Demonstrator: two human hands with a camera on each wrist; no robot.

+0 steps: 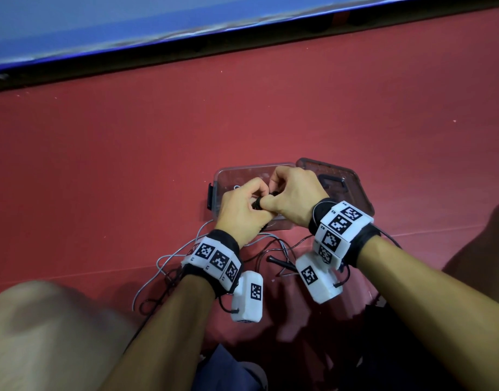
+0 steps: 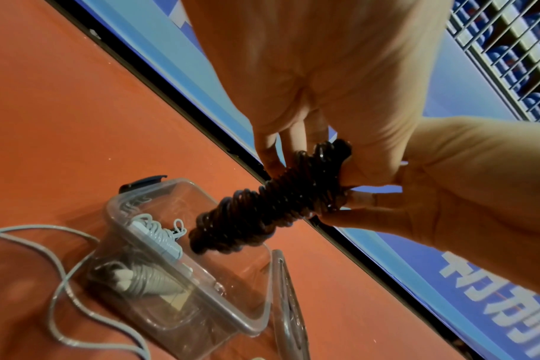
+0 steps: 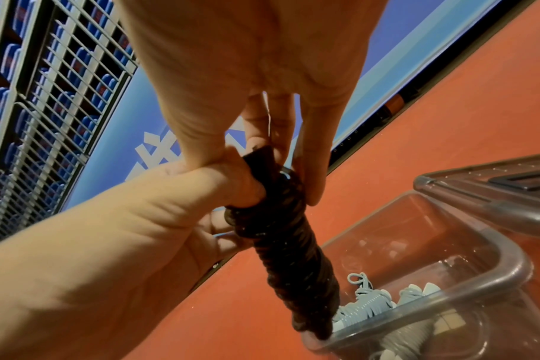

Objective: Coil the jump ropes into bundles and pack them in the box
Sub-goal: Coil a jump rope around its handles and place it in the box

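Observation:
A dark jump rope, wound into a tight bundle (image 2: pixel 262 207), hangs slanted over the clear plastic box (image 2: pixel 256 314). My left hand (image 1: pixel 249 194) and right hand (image 1: pixel 283 187) meet above the box and both grip the bundle's upper end (image 3: pixel 262 165). In the head view the hands hide all but a small black part of the bundle (image 1: pixel 259 203). The bundle's lower tip (image 3: pixel 312 324) sits at the box rim (image 3: pixel 509 263). Two grey coiled bundles (image 2: pixel 158 233) (image 2: pixel 145 280) lie inside the box.
The box's lid (image 1: pixel 344 179) lies right of the box on the red floor. Loose grey rope (image 1: pixel 169 258), dark rope (image 1: pixel 276 246) and a black handle (image 1: pixel 279 262) lie tangled between my wrists. A blue board (image 1: pixel 158 21) runs along the far side. My knee (image 1: pixel 45 320) is at lower left.

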